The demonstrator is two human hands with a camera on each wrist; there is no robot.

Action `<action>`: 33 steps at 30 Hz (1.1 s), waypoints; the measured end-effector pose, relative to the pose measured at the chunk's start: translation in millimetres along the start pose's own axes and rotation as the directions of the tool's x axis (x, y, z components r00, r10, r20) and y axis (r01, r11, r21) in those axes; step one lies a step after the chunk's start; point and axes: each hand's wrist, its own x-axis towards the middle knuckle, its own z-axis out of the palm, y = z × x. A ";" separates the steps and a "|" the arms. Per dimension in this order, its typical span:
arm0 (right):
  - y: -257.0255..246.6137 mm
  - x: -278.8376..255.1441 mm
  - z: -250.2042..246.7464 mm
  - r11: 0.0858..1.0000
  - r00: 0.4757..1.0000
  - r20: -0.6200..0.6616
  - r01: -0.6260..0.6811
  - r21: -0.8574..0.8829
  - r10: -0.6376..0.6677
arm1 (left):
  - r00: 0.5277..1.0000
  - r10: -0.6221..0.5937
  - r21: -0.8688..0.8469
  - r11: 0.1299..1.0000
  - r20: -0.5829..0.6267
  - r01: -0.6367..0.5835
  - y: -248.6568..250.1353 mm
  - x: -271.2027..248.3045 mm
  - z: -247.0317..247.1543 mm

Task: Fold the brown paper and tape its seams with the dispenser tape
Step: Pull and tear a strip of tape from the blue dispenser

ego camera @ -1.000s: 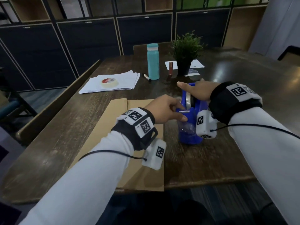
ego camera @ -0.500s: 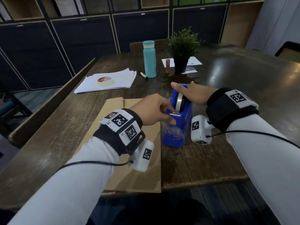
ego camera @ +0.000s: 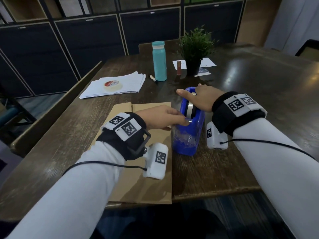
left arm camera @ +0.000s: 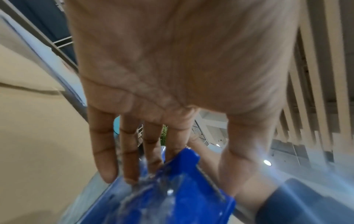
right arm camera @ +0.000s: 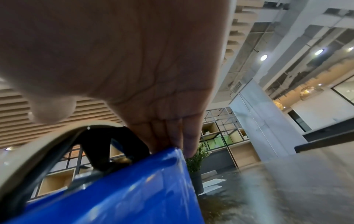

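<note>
The folded brown paper [ego camera: 141, 178] lies flat at the table's near edge, under my left forearm, and also shows as brown paper [left arm camera: 38, 136] in the left wrist view. Right beside it stands the blue tape dispenser [ego camera: 188, 140] with its tape roll [ego camera: 190, 107]. My left hand [ego camera: 178, 125] reaches its straight fingers [left arm camera: 103, 159] onto the cutter end of the dispenser [left arm camera: 182, 197], thumb along the near side. I cannot see any tape held. My right hand [ego camera: 195, 95] rests flat on top of the roll, its fingers [right arm camera: 184, 139] hanging over the far end of the dispenser [right arm camera: 124, 197].
On the dark wooden table [ego camera: 259, 118] a stack of white sheets carries a masking tape roll [ego camera: 113, 85] at the back left. Behind the dispenser stand a teal bottle [ego camera: 159, 61], a potted plant [ego camera: 195, 49], a marker [ego camera: 153, 78] and a small brown tube [ego camera: 179, 67]. A bench [ego camera: 60, 109] runs along the left.
My left fingers have stretched out from a curled hold at the cutter. My right hand has stayed on the roll. The head view has moved closer.
</note>
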 end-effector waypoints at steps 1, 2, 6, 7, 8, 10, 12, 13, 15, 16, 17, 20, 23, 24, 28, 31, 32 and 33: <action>-0.6 -0.4 0.9 1.000 1.000 -0.003 0.009 -0.019 -0.009 | 1.000 -0.015 -0.030 0.999 -0.003 0.015 1.3 0.4 0.6; -1.0 -0.9 1.7 1.000 1.000 -0.008 0.016 -0.028 -0.016 | 0.999 -0.028 -0.062 0.998 -0.016 0.027 2.7 0.6 1.8; -2.0 -2.7 3.6 1.000 0.999 -0.051 0.001 -0.001 -0.001 | 0.986 -0.103 -0.179 0.981 -0.128 0.079 7.5 2.3 10.9; -2.2 -1.9 4.1 1.000 0.999 -0.053 -0.004 -0.003 0.004 | 0.981 -0.117 -0.196 0.977 -0.158 0.085 7.6 3.4 13.5; -2.7 -0.8 4.6 1.000 0.998 -0.057 -0.007 0.003 0.007 | 0.976 -0.125 -0.221 0.972 -0.181 0.083 7.2 4.2 15.8; -5.7 0.2 2.6 0.999 0.997 -0.076 -0.029 0.041 0.032 | 0.968 -0.139 -0.291 0.954 -0.207 0.075 6.7 4.9 19.1; -10.4 -0.5 -2.3 0.995 0.993 -0.094 -0.062 0.084 0.070 | 0.963 -0.148 -0.357 0.932 -0.227 0.059 6.9 4.6 22.1; -12.5 -0.4 -4.7 0.993 0.992 -0.102 -0.069 0.092 0.078 | 0.959 -0.149 -0.382 0.923 -0.242 0.047 6.7 4.7 23.7; -15.5 0.3 -6.9 0.994 0.992 -0.102 -0.067 0.082 0.075 | 0.953 -0.150 -0.437 0.899 -0.265 0.020 5.5 5.0 26.5; -15.5 0.1 -6.8 0.995 0.993 -0.097 -0.065 0.075 0.072 | 0.951 -0.152 -0.462 0.887 -0.269 0.011 5.3 4.9 27.9; -14.7 0.3 -6.3 0.996 0.994 -0.090 -0.061 0.067 0.067 | 0.949 -0.155 -0.482 0.876 -0.275 0.004 5.3 4.5 28.7; -10.6 0.0 -3.5 0.995 0.996 -0.063 -0.057 0.077 0.062 | 0.944 -0.162 -0.555 0.831 -0.287 -0.027 8.8 2.5 28.9; -9.5 -1.1 -1.6 0.996 0.996 -0.057 -0.058 0.068 0.062 | 0.946 -0.183 -0.598 0.801 -0.266 -0.014 12.6 0.5 29.4; -10.1 -1.7 -1.1 0.997 0.996 -0.062 -0.055 0.059 0.058 | 0.945 -0.191 -0.597 0.802 -0.265 -0.005 13.0 0.0 29.8; -12.7 -3.9 -1.5 0.998 0.996 -0.070 -0.044 0.039 0.047 | 0.942 -0.215 -0.626 0.780 -0.258 0.006 14.1 -2.6 30.3; -11.1 -2.3 -2.6 0.998 0.998 -0.050 -0.044 0.044 0.046 | 0.945 -0.216 -0.633 0.774 -0.247 0.011 14.0 -4.4 30.3; -10.5 -2.0 -3.3 0.998 0.998 -0.047 -0.045 0.048 0.047 | 0.945 -0.217 -0.639 0.769 -0.245 0.011 13.7 -4.9 30.1; -10.3 -1.9 -3.9 0.998 0.998 -0.046 -0.047 0.049 0.050 | 0.946 -0.217 -0.643 0.766 -0.243 0.011 13.1 -5.2 29.7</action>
